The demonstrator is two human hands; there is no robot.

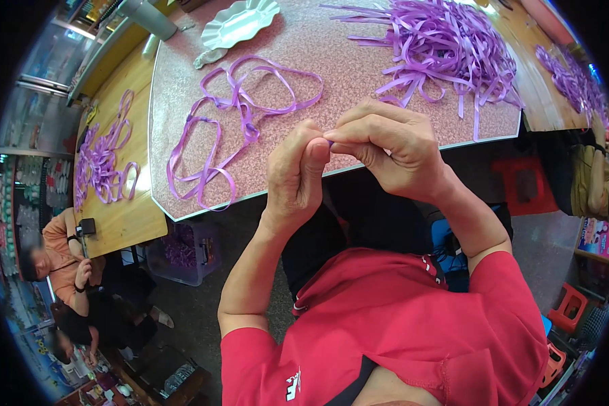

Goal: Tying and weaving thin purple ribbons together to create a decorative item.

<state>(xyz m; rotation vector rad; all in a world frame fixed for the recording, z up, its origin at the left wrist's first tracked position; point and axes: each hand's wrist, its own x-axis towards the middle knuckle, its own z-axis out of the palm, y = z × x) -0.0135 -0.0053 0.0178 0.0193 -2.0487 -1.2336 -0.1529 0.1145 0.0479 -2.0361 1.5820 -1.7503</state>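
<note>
My left hand (296,172) and my right hand (386,145) meet fingertip to fingertip just over the near edge of a speckled pink table (338,74). Pinched between them is a small bit of purple ribbon (331,143), mostly hidden by the fingers. A chain of knotted purple ribbon loops (233,111) lies on the table to the left of my hands. A loose pile of cut purple ribbon strips (440,47) lies at the far right of the table.
A white scalloped plastic tray (240,24) sits at the table's far edge. A wooden table (132,210) at left carries more purple ribbon loops (105,159). Two people sit at lower left. A purple crate (186,250) stands under the table; red stools stand at right.
</note>
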